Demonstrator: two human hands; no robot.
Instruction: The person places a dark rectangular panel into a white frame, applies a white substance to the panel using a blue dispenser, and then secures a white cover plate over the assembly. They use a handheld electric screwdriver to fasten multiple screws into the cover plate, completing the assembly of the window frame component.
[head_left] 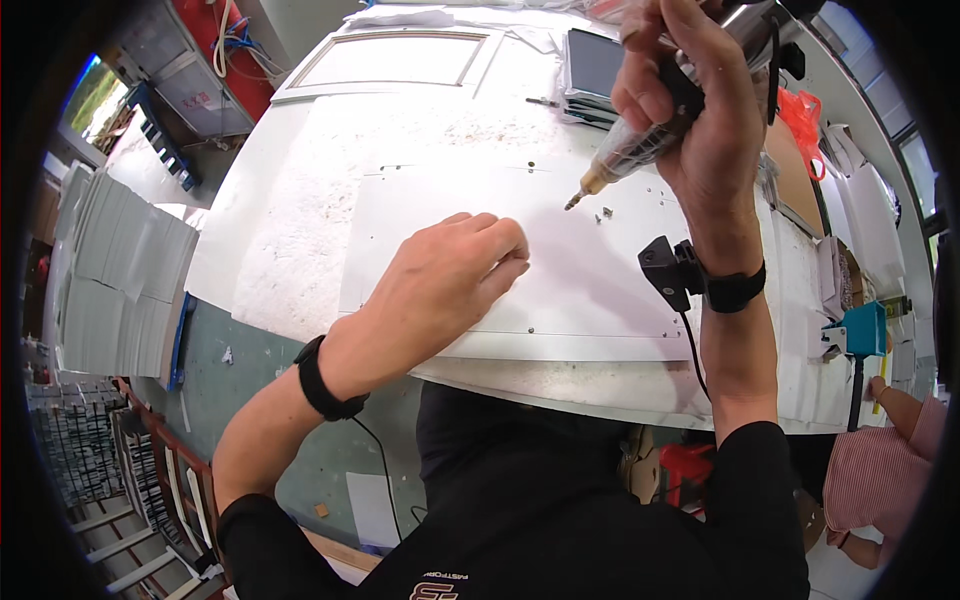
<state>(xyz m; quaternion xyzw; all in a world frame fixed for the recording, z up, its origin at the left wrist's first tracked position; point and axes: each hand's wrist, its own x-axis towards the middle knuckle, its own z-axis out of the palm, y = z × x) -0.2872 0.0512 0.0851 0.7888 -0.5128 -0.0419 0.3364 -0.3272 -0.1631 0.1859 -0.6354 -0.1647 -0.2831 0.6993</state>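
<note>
My right hand [715,130] is wrapped round a power screwdriver [632,150] with a see-through body and a brass-coloured nose. Its bit slants down to the left, just above a flat white panel [590,290]. Below and right of the tip lie a few small loose screws [604,214] on the panel. My left hand [450,265] hovers over the panel's left half, its fingers curled and thumb against them; whatever they pinch is hidden. Small dark screws or holes dot the panel near its edges, one of them a screw [531,330] along the near edge.
The white worktable [290,230] carries a framed panel [390,60] at the back and a stack of dark flat panels [590,75]. Stacked white sheets [120,275] stand at the left. Another person [885,460] is at the right, near a teal tool [862,330]. A camera [665,270] juts from my right wrist.
</note>
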